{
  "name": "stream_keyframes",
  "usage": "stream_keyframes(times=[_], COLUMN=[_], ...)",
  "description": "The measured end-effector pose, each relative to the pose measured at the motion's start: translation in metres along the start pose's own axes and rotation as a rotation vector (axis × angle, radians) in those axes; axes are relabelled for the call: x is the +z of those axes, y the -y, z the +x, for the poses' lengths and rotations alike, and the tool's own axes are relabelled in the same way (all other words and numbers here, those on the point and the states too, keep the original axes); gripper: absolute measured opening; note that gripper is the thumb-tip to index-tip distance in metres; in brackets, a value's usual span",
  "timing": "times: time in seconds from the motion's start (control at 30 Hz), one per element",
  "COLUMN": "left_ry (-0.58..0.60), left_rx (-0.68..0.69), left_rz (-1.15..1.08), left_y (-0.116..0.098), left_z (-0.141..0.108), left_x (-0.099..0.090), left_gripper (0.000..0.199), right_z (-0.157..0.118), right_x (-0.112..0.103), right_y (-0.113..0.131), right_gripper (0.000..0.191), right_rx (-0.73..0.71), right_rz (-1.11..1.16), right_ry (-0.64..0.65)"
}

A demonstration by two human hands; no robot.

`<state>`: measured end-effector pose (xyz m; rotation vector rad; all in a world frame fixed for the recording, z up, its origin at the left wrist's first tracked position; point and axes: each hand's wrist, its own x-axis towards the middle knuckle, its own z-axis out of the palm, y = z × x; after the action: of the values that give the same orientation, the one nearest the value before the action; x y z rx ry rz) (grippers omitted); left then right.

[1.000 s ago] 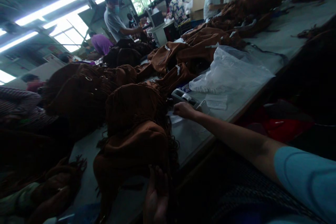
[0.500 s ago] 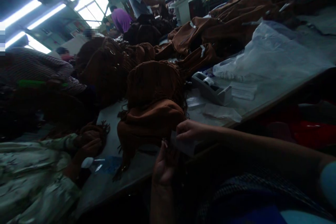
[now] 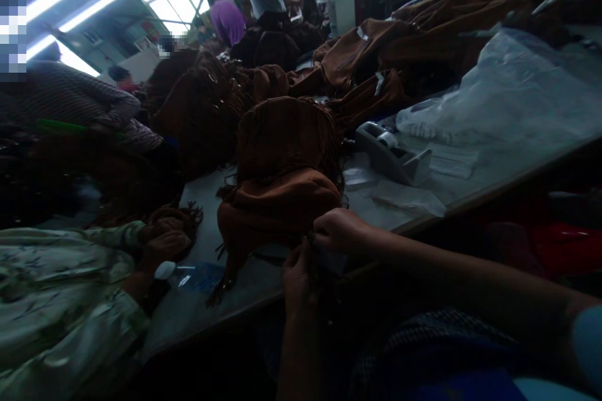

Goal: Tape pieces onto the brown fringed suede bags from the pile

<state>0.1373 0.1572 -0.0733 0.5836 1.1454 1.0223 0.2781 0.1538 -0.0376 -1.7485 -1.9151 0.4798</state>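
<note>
At the table edge, my left hand [image 3: 297, 272] is closed in a pinch on something small and dark that I cannot make out. My right hand [image 3: 336, 229] has its fingers curled, with its fingertips against those of the left. From under it hangs a thin translucent sheet [image 3: 333, 260], dim in the shadow. Just beyond both hands lies a brown suede-like bag [image 3: 277, 207], its lower edge close to my fingers. Behind it stands another brown bag with fringes [image 3: 285, 138].
A tape dispenser [image 3: 392, 153] and flat clear packets [image 3: 409, 197] lie to the right, before a large plastic bag [image 3: 508, 97]. At left, a co-worker's hands [image 3: 167, 241] hold a brown fringed piece near a plastic bottle [image 3: 197, 276]. More brown bags [image 3: 367, 50] fill the back.
My left hand has moved up to meet my right fingertips; the small thing it pinches is now mostly hidden. The view has shifted slightly, so the table things appear farther right.
</note>
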Motion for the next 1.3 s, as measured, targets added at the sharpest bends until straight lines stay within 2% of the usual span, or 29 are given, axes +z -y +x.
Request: stream_keyframes(times=[0.33, 0.67, 0.8, 1.03, 1.3], left_ry=[-0.067, -0.069, -0.060, -0.046, 0.010], left_rx=[0.002, -0.016, -0.012, 0.031, -0.014], left_rz=[-0.011, 0.014, 0.018, 0.071, 0.065], left_y=[0.001, -0.004, -0.006, -0.004, -0.013], left_z=[0.002, 0.008, 0.009, 0.012, 0.009], left_x=[0.004, 0.002, 0.001, -0.003, -0.001], left_gripper=[0.040, 0.032, 0.033, 0.034, 0.021], right_z=[-0.007, -0.014, -0.017, -0.024, -0.020], right_x=[0.017, 0.031, 0.035, 0.038, 0.028], right_y=[-0.003, -0.005, -0.004, -0.002, 0.004], right_gripper=[0.016, 0.015, 0.016, 0.023, 0.018], right_rx=[0.043, -0.003, -0.047, -0.223, -0.330], right_rz=[0.054, 0.086, 0.005, -0.281, -0.363], right_ry=[-0.137, -0.181, -0.204, -0.156, 0.002])
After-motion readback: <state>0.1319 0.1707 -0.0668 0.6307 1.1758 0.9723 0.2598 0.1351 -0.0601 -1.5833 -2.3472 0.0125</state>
